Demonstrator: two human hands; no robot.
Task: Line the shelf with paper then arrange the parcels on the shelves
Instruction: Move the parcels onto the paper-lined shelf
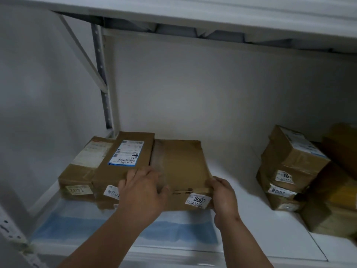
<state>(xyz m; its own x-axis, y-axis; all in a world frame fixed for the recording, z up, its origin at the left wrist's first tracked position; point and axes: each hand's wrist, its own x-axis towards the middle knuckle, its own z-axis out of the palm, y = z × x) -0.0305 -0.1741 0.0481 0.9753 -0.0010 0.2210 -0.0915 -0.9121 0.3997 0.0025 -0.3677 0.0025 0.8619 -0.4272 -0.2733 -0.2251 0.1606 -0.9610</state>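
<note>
A flat brown parcel [179, 165] with a label reading 300-something lies on the white shelf [241, 190]. My left hand [143, 192] grips its near left corner, fingers over the top. My right hand [222, 198] holds its near right corner. Two more brown parcels stand side by side to its left: one with a blue-edged shipping label [123, 163], touching it, and one at the far left [81, 171]. Pale paper with a blue band [96, 225] covers the shelf's front left part under my arms.
A leaning stack of brown parcels [289, 167] fills the shelf's right end, with larger boxes [336, 200] beside it. The upper shelf [212, 12] hangs overhead. A perforated metal upright [104, 89] and a diagonal brace [81, 47] stand at the back left.
</note>
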